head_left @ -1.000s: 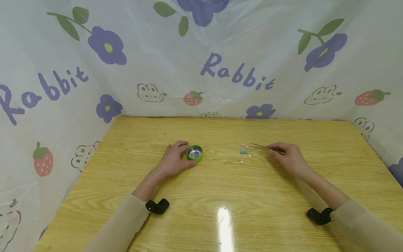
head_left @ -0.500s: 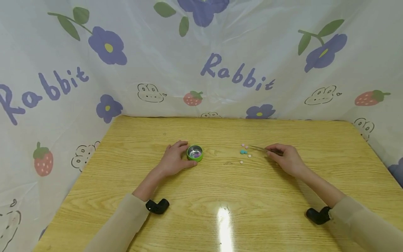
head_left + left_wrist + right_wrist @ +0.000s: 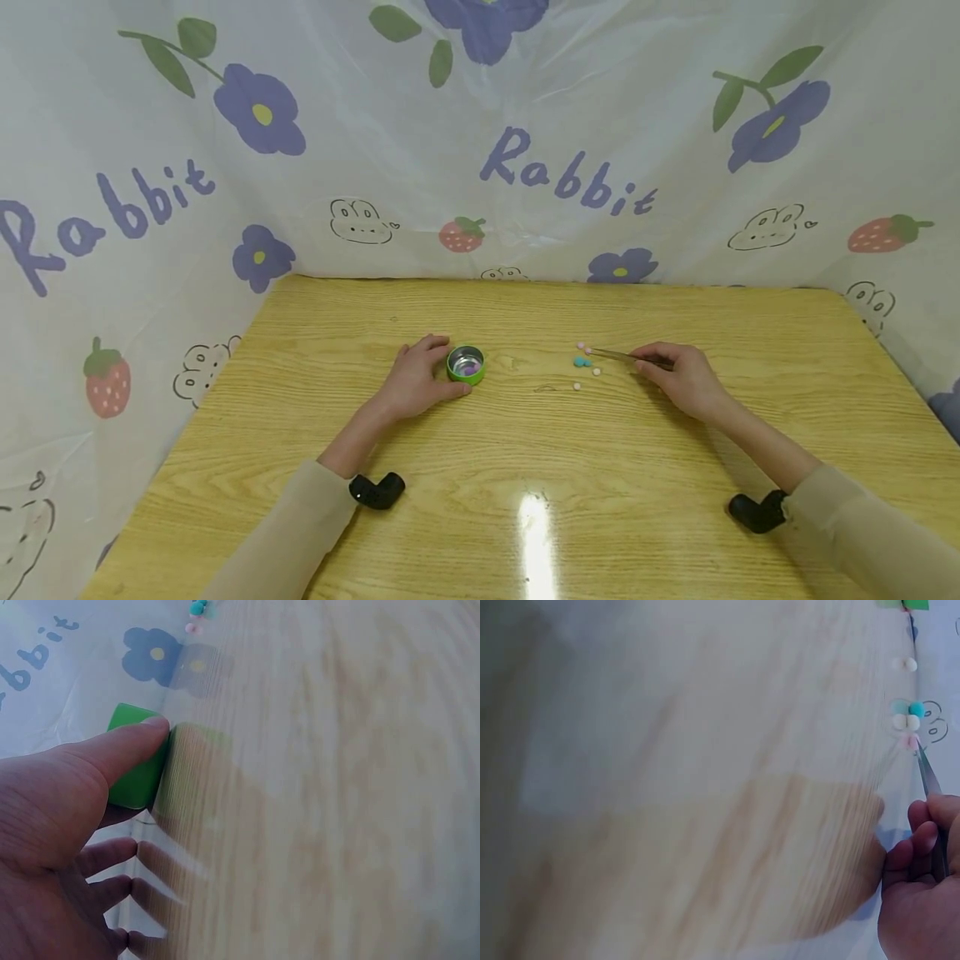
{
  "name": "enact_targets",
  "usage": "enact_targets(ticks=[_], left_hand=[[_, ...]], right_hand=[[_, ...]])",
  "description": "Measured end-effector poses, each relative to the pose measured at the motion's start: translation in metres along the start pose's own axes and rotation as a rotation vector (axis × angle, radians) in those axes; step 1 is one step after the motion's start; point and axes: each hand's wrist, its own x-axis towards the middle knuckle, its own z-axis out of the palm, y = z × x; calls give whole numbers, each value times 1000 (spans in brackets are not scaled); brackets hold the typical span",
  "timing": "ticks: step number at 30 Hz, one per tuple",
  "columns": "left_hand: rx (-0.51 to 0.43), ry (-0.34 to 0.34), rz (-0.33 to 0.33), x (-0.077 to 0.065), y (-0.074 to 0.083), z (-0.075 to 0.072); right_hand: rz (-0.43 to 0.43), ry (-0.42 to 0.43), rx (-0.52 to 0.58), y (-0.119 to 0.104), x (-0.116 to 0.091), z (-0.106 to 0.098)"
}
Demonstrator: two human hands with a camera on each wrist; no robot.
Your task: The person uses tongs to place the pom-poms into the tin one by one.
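My left hand [image 3: 416, 382] holds a small round cup [image 3: 467, 382], green outside and silvery inside, between thumb and a finger. Purple beads [image 3: 470, 370] lie in the cup. In the left wrist view the thumb presses on the cup's green wall [image 3: 139, 780]. My right hand [image 3: 688, 379] pinches metal tweezers [image 3: 617, 356], which point left. Their tips are at a pink bead [image 3: 588, 351]; whether they grip it cannot be told. Another pink bead [image 3: 581, 345] lies beside it. Close by are teal beads [image 3: 581, 362] and two whitish beads [image 3: 597, 372].
The wood-grain table [image 3: 465, 475] reflects a bright light near its front. A white curtain [image 3: 420, 150] printed with flowers, strawberries and "Rabbit" hangs behind and at the sides. Black devices [image 3: 377, 491] sit at both wrists.
The right hand has brought the tweezers' tips slightly left and down onto the nearer pink bead, and the tips have drawn closer together. The left hand and cup stay in place.
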Motion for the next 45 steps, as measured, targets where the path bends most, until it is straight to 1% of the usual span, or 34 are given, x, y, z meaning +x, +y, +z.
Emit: enact_targets(ticks=[8, 24, 34, 45], left_hand=[[11, 11, 9, 0, 0, 1], [2, 9, 10, 0, 0, 0], [4, 5, 2, 0, 0, 1], [11, 13, 7, 0, -1, 1]], right_hand=[[-33, 3, -18, 1, 0, 0], [-36, 12, -38, 1, -2, 0], [-44, 23, -12, -7, 1, -3], [-69, 37, 50, -28, 7, -1]])
